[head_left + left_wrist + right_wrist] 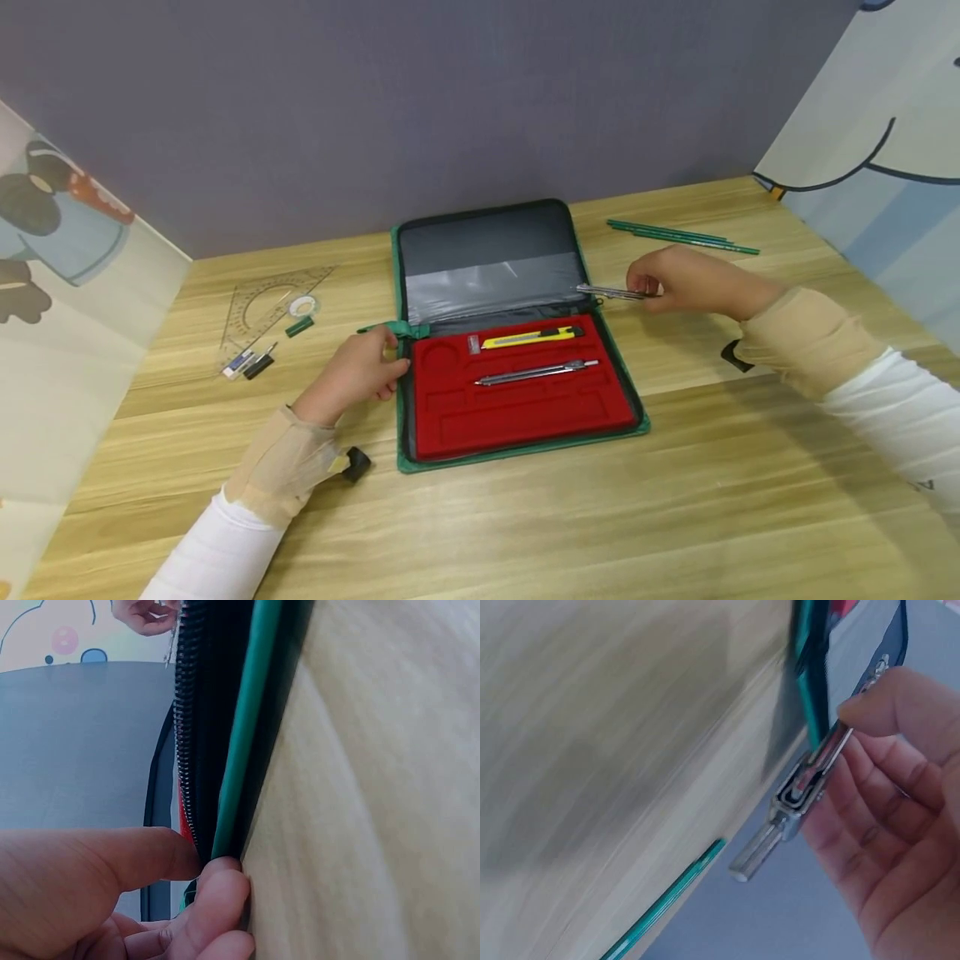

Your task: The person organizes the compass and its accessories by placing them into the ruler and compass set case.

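A zippered green case (525, 457) lies unfolded on the table, its red moulded insert (517, 421) facing up. In the insert lie a yellow utility knife (525, 338), a small clear box (473, 344) and a silver drawing compass (536, 372). My left hand (356, 375) pinches the case's left edge; the left wrist view shows thumb and fingers around its green border (244, 735). Over the right side of the case, my right hand (678, 279) holds a second metal compass (802, 787) between thumb and fingers. Its far end (592, 288) reaches over the clear pocket (487, 287).
Green pencils (682, 235) lie at the back right. On the left are a clear set square (236, 312), a tape roll (303, 306), a green block (299, 326), an eraser (238, 362) and a small black piece (258, 367). A grey partition (480, 100) stands behind.
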### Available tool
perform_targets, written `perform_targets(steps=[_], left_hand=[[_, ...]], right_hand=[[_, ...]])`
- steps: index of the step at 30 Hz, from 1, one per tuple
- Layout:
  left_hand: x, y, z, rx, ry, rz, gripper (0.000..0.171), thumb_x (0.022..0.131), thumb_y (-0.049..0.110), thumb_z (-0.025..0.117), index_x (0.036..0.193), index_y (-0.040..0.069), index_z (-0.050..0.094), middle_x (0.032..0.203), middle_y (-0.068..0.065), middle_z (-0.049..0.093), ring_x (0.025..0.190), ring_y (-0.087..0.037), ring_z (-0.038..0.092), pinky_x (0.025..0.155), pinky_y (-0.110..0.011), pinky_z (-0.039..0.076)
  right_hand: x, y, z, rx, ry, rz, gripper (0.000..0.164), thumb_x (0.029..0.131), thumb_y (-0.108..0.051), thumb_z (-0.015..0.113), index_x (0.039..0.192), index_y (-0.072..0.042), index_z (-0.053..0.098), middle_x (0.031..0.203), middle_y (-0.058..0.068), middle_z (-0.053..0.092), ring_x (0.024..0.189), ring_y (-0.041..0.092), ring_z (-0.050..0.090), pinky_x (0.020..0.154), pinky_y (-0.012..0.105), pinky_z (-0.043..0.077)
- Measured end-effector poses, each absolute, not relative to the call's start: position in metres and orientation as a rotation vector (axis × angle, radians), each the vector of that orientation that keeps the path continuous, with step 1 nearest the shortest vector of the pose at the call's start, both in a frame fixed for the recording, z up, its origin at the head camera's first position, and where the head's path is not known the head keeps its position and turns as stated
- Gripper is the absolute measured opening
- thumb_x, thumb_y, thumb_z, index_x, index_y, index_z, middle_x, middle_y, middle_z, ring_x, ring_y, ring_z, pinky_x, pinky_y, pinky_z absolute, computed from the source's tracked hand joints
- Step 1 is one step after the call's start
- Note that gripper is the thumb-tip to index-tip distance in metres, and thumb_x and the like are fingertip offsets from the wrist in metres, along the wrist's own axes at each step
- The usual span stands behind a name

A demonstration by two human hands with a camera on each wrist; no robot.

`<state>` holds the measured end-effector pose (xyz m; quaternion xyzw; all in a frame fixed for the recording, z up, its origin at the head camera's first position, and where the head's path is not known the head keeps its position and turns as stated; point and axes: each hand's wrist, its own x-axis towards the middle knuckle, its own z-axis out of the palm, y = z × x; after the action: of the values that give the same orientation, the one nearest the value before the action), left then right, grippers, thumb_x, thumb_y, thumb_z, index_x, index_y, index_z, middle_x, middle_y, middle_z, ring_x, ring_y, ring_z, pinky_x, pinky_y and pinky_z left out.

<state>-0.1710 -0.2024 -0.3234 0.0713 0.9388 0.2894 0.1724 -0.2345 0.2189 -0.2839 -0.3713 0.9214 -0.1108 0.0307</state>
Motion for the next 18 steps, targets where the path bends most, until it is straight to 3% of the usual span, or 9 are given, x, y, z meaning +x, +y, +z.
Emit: perform_targets(steps=[18], left_hand=[[-0.172, -0.200, -0.323, 0.191, 2.664, 0.823, 0.035, 0.092, 0.015, 0.058, 0.118, -0.006, 0.046, 0.062, -0.006, 0.064, 0.049, -0.012, 0.060, 0.051, -0.026, 0.052]], right_hand=[[-0.223, 0.169, -0.285, -1.348, 2.736, -0.405, 0.017, 0.070, 0.004, 0.064, 0.083, -0.007, 0.065, 0.076, -0.001, 0.061, 0.068, 0.012, 0.055, 0.062, 0.032, 0.048]])
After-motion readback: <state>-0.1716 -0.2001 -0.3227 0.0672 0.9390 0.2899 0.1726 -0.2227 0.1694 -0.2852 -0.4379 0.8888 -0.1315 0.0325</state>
